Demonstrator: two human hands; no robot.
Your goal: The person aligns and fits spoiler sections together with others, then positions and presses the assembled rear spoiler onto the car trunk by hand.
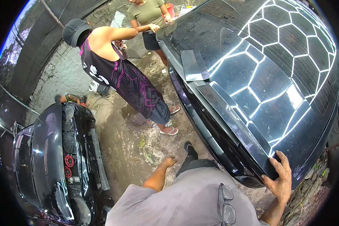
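Observation:
My right hand [280,179] rests at the near corner of a long dark spoiler panel [235,118] on the back of a dark car [260,79]. Its fingers are spread, with the thumb on the near edge and the fingertips on the upper side. My left hand [169,162] hangs low beside my body over the ground, its fingers curled; whether anything is in them is too small to tell. A separate flat dark piece [194,66] lies on the car further up, past the panel's far end.
One person [120,75] in a patterned sleeveless top stands by the car's far corner, holding a dark sheet. Another in a green shirt [147,17] touches the car. At left sits a second dark car [49,150], its front opened, with someone low behind it [72,98].

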